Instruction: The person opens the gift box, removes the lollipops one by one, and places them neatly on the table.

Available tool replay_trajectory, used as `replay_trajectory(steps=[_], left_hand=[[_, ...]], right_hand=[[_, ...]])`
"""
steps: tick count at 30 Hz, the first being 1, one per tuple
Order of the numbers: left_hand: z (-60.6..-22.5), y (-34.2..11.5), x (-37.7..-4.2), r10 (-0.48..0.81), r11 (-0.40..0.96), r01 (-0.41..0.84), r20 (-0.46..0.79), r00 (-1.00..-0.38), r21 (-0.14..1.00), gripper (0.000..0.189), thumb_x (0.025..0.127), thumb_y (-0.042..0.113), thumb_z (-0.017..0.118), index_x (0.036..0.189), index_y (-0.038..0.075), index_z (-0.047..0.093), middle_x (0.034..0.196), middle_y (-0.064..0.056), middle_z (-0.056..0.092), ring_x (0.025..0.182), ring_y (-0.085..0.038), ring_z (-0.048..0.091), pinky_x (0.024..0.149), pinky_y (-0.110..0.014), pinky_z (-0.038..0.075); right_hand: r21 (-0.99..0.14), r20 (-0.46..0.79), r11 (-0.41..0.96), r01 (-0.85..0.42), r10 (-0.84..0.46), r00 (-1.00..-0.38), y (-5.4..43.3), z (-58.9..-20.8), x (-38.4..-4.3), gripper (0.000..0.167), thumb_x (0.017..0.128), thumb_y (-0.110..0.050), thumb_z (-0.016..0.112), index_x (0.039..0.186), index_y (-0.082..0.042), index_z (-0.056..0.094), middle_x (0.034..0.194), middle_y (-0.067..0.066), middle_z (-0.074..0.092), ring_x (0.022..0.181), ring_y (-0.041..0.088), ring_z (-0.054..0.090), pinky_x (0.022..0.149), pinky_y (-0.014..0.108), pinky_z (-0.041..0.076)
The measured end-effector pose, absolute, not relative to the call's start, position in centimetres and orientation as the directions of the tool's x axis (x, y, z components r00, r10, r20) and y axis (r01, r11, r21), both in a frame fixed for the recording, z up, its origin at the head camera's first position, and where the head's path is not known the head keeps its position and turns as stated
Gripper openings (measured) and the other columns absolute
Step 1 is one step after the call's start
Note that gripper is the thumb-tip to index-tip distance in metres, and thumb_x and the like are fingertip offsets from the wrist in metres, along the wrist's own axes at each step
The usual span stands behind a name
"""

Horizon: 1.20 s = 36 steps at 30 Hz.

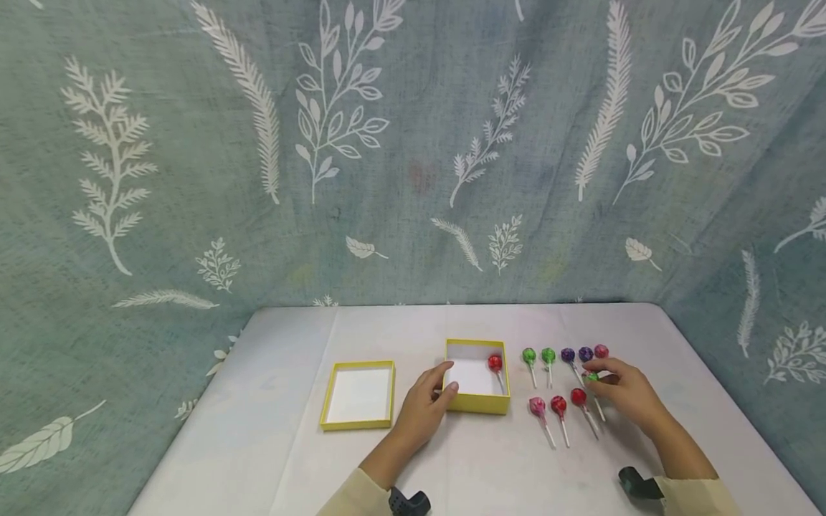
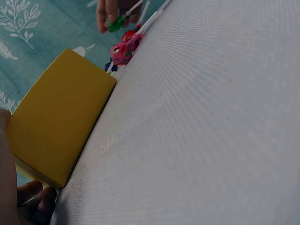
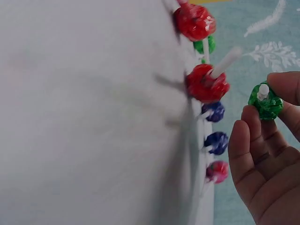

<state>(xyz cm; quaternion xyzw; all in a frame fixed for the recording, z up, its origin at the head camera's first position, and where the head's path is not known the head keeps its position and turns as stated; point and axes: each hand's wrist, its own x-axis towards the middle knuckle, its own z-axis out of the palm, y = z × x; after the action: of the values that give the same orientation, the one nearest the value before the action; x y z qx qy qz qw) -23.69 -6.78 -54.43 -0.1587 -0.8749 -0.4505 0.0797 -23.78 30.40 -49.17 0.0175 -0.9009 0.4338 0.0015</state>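
Observation:
My left hand (image 1: 421, 407) holds the left side of a yellow box (image 1: 477, 404), thumb near the rim and other fingers beside the outer wall. Inside the white-lined box, one red lollipop (image 1: 495, 362) lies against the right side. My right hand (image 1: 629, 393) pinches a green lollipop (image 3: 266, 108) by its wrapped head between thumb and fingers, above the table. In the right wrist view its white stick points towards the camera. Under and beside this hand lie a red lollipop (image 1: 578, 397), a pink lollipop (image 1: 601, 351) and a purple lollipop (image 1: 585, 353).
Left of the box lies a yellow-rimmed lid (image 1: 358, 395), white side up. Right of the box, more lollipops lie in two rows, among them a green lollipop (image 1: 529, 355) and a pink lollipop (image 1: 538, 407). A patterned cloth (image 1: 413, 158) hangs behind the white table (image 1: 290, 401).

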Motion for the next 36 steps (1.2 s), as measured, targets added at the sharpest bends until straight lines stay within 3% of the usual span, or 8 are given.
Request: replay_trajectory(steps=[9,17,26,36], left_hand=[[-54.4,-6.8,-23.8,0.206,0.538,0.366,0.302,-0.931,0.759,0.052,0.101,0.048,0.045,0.145,0.02,0.047,0.121,-0.006,0.057,0.096,-0.014,0.057,0.083,-0.034,0.051],[-54.6,-6.9,-23.8,0.201,0.538,0.363,0.302,-0.932,0.761,0.051,0.101,0.048,0.045,0.145,0.023,0.047,0.125,-0.005,0.056,0.097,-0.014,0.056,0.084,-0.035,0.051],[-54.8,-6.9,-23.7,0.203,0.532,0.366,0.304,-0.931,0.764,0.053,0.101,0.048,0.045,0.145,0.018,0.047,0.131,-0.007,0.054,0.099,-0.016,0.057,0.084,-0.035,0.051],[-54.7,-6.8,-23.7,0.203,0.539,0.36,0.297,-0.933,0.762,0.054,0.101,0.05,0.043,0.145,0.019,0.046,0.133,-0.005,0.053,0.099,-0.016,0.057,0.084,-0.035,0.051]], right_hand=[[-0.729,-0.124,0.68,0.079,-0.018,-0.992,31.3,-49.7,-23.6,0.043,0.086,-0.017,0.072,0.123,0.001,0.061,0.115,0.019,0.059,0.09,0.025,0.061,0.067,0.037,0.055],[-0.65,-0.148,0.757,0.063,-0.044,-0.988,31.7,-49.8,-23.7,0.036,0.083,-0.012,0.075,0.116,-0.001,0.065,0.109,0.016,0.063,0.083,0.022,0.062,0.064,0.037,0.054],[-0.634,-0.145,0.772,0.048,-0.058,-0.988,31.7,-50.1,-23.9,0.034,0.082,-0.01,0.076,0.113,-0.002,0.067,0.108,0.013,0.064,0.087,0.024,0.061,0.066,0.038,0.054],[-0.608,-0.196,0.79,0.079,-0.052,-0.979,31.8,-50.1,-24.3,0.036,0.08,-0.008,0.078,0.113,-0.001,0.067,0.102,0.01,0.064,0.088,0.024,0.06,0.069,0.039,0.054]])
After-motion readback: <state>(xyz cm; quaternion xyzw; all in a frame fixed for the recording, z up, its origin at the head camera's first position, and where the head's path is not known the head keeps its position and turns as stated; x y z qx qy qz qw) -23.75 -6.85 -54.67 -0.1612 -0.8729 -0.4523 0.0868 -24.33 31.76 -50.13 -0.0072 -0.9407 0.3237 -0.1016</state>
